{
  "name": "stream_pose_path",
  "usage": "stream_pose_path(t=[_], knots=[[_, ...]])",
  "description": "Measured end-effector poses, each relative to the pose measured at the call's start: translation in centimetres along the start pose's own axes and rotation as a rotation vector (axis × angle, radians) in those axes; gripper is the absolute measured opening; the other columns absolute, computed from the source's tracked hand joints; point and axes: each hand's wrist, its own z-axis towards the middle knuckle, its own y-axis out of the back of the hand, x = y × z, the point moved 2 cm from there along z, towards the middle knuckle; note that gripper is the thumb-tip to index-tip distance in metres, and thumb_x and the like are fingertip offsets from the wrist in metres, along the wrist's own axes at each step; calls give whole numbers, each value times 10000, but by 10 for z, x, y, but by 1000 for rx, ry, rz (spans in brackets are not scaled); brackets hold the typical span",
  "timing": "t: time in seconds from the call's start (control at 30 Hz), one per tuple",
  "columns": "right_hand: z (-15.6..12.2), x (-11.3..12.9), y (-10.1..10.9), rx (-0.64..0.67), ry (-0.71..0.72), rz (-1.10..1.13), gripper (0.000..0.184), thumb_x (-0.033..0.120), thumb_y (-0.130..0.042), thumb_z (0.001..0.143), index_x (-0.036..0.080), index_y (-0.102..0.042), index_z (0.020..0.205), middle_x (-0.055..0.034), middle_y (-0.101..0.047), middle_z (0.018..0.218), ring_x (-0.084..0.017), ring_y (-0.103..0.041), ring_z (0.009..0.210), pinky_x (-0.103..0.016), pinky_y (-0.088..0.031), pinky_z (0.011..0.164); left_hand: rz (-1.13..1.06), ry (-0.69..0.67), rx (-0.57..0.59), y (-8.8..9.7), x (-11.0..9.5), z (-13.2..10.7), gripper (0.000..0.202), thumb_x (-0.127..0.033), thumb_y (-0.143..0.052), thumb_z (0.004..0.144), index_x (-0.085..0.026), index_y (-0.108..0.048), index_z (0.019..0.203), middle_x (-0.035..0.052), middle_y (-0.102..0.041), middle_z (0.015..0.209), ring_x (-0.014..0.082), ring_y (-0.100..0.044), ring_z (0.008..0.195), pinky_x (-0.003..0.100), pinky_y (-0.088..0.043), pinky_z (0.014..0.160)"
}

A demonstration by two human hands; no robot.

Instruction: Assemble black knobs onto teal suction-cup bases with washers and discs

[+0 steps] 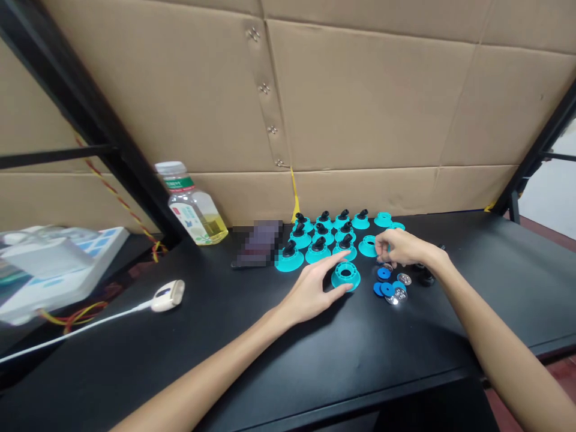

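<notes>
My left hand (314,289) is spread around a teal flanged ring (345,274), thumb overlapping its near rim and forefinger stretched beyond its far side. My right hand (399,247) is pinched, fingertips down, beside another teal ring (369,245); whatever it holds is hidden. Just below that hand lie several blue discs (383,274) and shiny clear discs (404,279). Black fittings (426,276) sit partly hidden behind my right wrist. Rows of teal cone-shaped bases with black angled nozzles (319,245) stand beyond my left hand. A bare teal ring (383,219) lies at the back.
A bottle of yellow liquid (198,210) stands at the back left, with a blurred dark phone-like slab (260,243) to its right. A cream device (168,296) on a white cable lies left on the black table (315,372). Cardboard (382,108) walls the back.
</notes>
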Motion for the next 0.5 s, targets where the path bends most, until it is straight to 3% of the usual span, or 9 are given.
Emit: stream_pose_path(t=[0.2, 0.33, 0.5], knots=[[-2, 10, -1, -51, 170, 199, 57, 153, -546, 785, 157, -588, 747, -26, -680, 717, -107, -615, 505, -198, -424, 452, -3, -7, -9, 0, 1, 0, 617, -333, -659, 822, -255, -444, 1395, 59, -605, 1325, 248, -588, 1194, 406, -472, 1000], [-7, 22, 0, -64, 194, 296, 102, 205, -528, 823, 156, -608, 783, 7, -618, 573, -105, -566, 432, -211, -445, 426, 17, 3, -23, 0, 1, 0, 599, -344, -654, 824, -244, -459, 1382, 62, -632, 1287, 253, -598, 1179, 413, -475, 993], [-10, 30, 0, -68, 214, 327, 131, 245, -559, 831, 145, -643, 826, 8, -608, 533, -95, -519, 376, -211, -420, 390, 41, 7, -76, 1, 0, 1, 529, -357, -643, 834, -235, -512, 1331, 57, -679, 1204, 246, -637, 1112, 411, -497, 956]])
